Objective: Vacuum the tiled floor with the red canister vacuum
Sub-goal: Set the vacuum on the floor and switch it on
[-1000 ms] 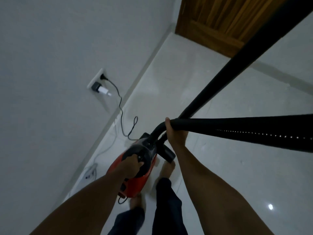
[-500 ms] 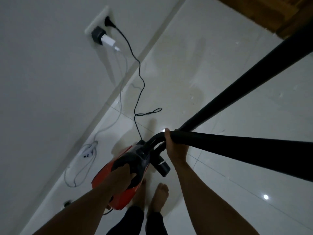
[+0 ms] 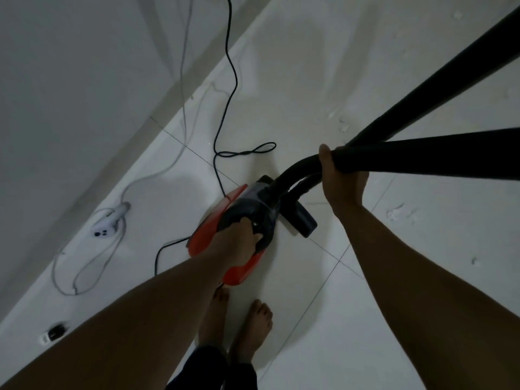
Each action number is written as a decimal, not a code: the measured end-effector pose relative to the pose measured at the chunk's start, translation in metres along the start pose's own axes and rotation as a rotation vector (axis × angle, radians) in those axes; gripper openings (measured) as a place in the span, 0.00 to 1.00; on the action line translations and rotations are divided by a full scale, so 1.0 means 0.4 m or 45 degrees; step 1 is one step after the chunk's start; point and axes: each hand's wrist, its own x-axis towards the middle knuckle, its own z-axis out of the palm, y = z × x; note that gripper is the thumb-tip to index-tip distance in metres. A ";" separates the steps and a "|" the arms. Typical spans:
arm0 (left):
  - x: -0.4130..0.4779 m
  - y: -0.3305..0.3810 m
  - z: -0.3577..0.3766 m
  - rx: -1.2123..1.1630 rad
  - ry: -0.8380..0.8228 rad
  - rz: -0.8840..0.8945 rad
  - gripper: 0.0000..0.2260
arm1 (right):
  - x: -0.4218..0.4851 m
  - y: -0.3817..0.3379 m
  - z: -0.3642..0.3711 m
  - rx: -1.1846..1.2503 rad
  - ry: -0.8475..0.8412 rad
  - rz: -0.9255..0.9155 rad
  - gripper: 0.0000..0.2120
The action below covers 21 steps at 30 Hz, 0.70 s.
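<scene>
The red canister vacuum (image 3: 209, 229) with a black top hangs just above the white tiled floor (image 3: 281, 80), in front of my bare feet. My left hand (image 3: 239, 237) grips its black carry handle. My right hand (image 3: 342, 181) is closed around the black hose (image 3: 422, 153) where it bends out of the canister. A long black tube (image 3: 450, 77) runs from there up to the top right, its end out of view. Small white scraps of dirt (image 3: 396, 212) lie on the tiles to the right.
The black power cord (image 3: 225, 108) trails from the canister up along the floor, with a loop near it. A white cable and extension socket (image 3: 111, 220) lie by the wall at left. A small dark object (image 3: 55, 330) sits at the lower left.
My view has tipped down and nearer the floor: the wall socket and wooden door have left the frame. Both hands keep the same grips; the canister sits higher and more central.
</scene>
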 end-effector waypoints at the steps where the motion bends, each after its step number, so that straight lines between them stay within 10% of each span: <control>1: 0.015 0.008 0.012 0.000 0.016 -0.016 0.19 | 0.017 0.005 0.001 -0.016 -0.013 -0.033 0.32; 9: 0.104 0.018 0.085 -0.076 0.105 0.032 0.19 | 0.047 0.089 0.002 -0.087 -0.067 -0.042 0.08; 13: 0.096 -0.045 0.099 -0.069 0.252 0.264 0.20 | 0.039 0.105 0.002 -0.012 -0.052 0.022 0.27; 16: 0.077 -0.137 0.085 0.287 0.491 0.681 0.30 | 0.057 0.115 0.008 0.036 -0.049 0.034 0.39; 21: 0.096 -0.298 0.111 0.953 0.348 0.841 0.44 | 0.078 0.132 0.024 0.040 -0.001 0.057 0.21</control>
